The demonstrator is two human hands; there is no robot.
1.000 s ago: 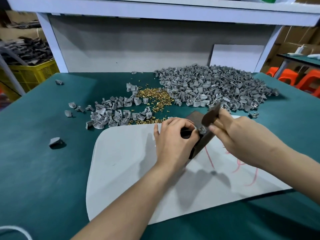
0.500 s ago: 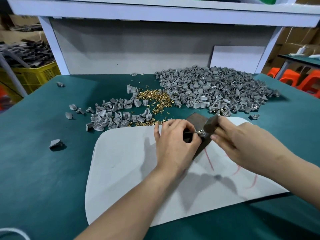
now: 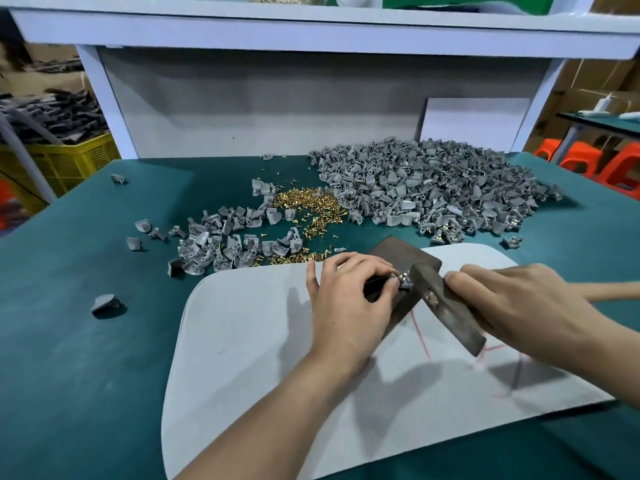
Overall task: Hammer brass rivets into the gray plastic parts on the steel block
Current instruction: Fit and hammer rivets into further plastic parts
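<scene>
While the left hand [image 3: 349, 299] pinched a small gray plastic part [image 3: 402, 280] at its fingertips on the dark rectangular steel block [image 3: 398, 252], the right hand [image 3: 519, 303] gripped a dark-headed, wooden-handled hammer [image 3: 446, 306] close up against the head.

Item: hammer face, low, just beside the part; whether it touched could not be told.

Item: rivet in the part, a glint of metal only, too small to judge for seating.

Item: block, resting at the far edge of a pale gray rounded mat [image 3: 277, 358] on the teal-covered table [image 3: 69, 323].

Stock: loose brass rivets [image 3: 308, 206] heaped beyond the block, between a large heap of gray plastic parts [image 3: 433, 192] and a smaller scatter of gray parts [image 3: 235, 244].

Handling note, as a judgement: the choked grip suited short, light taps. The face wanted to land square on the rivet head, so that the shank went in straight and the plastic was not bruised. The part wanted to sit flat on the steel, with the pinching fingertips low and clear of the face.

Hazard: a glancing blow would likely tip the rivet or catch a finger.
</scene>
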